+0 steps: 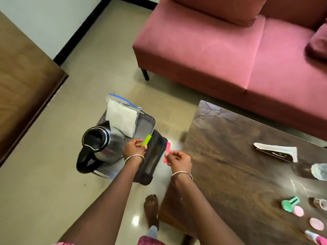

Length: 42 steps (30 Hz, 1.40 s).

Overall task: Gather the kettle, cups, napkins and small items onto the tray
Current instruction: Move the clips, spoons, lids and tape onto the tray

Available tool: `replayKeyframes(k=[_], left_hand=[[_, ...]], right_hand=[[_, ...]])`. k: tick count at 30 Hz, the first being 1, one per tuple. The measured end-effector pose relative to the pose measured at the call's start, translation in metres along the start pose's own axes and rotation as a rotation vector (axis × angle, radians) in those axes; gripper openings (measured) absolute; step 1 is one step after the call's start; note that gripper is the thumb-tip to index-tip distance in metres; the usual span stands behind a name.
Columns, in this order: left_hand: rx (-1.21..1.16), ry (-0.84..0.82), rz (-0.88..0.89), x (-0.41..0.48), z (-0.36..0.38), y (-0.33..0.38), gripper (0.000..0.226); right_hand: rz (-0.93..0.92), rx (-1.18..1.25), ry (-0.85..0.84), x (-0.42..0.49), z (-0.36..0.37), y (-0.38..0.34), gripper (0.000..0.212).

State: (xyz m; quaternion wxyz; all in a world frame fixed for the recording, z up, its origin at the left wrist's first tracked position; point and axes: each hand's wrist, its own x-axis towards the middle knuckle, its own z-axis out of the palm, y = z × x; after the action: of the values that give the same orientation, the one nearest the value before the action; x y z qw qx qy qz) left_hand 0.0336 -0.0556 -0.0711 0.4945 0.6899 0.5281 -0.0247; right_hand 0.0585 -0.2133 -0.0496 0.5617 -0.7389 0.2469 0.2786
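Head view: looks down on a tray beside a tabletop.
Left hand [134, 147]: thumb and fingers pinch a green strip [146, 139] over the tray's near end.
Right hand [178, 160]: pinches a pink strip [167, 152], between tray and tabletop.
Tray [146, 124]: grey, low, left of the tabletop [230, 156].
Kettle [104, 144]: on the tray, near left.
Napkins [122, 117]: in a clear bag, at the tray's far end.
Small items: green piece [289, 204] and pink pads [298, 211] on the tabletop, near right.

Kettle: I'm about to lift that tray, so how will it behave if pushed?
The kettle stands at the edge of the tray, handle overhanging, so it may tip. Its smooth steel probably slides easily.
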Motion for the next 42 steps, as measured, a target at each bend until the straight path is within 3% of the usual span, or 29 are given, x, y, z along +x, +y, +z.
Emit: replayKeyframes(k=[5, 10, 15, 20, 26, 30, 34, 39, 42], left_hand=[[0.293, -0.023, 0.146, 0.054, -0.001, -0.001, 0.019], [0.226, -0.083, 0.095, 0.098, 0.023, -0.004, 0.02], [0.204, -0.054, 0.042, 0.12, 0.039, -0.009, 0.02], [0.248, 0.026, 0.02, 0.132, 0.043, -0.008, 0.024], [0.207, 0.025, 0.051, 0.136, 0.046, -0.015, 0.023], [0.014, -0.011, -0.034, 0.14, 0.048, -0.018, 0.023], [-0.018, -0.032, -0.05, 0.137, 0.048, -0.017, 0.02], [0.205, -0.021, 0.156, 0.126, 0.049, -0.019, 0.023], [0.229, -0.022, 0.184, 0.119, 0.048, -0.016, 0.026]], right_hand=[[-0.063, -0.048, -0.066, 0.038, 0.067, -0.023, 0.014], [-0.142, -0.236, 0.027, 0.077, 0.11, -0.03, 0.025], [-0.199, -0.491, 0.106, 0.099, 0.132, -0.031, 0.011], [-0.272, -0.83, 0.039, 0.108, 0.152, -0.034, 0.018], [-0.367, -1.029, 0.006, 0.117, 0.17, -0.034, 0.021], [-0.363, -1.049, -0.015, 0.124, 0.178, -0.033, 0.022], [-0.326, -1.004, -0.017, 0.125, 0.178, -0.036, 0.021], [-0.252, -0.788, 0.026, 0.108, 0.151, -0.029, 0.013], [-0.262, -0.533, 0.059, 0.091, 0.13, -0.011, 0.011]])
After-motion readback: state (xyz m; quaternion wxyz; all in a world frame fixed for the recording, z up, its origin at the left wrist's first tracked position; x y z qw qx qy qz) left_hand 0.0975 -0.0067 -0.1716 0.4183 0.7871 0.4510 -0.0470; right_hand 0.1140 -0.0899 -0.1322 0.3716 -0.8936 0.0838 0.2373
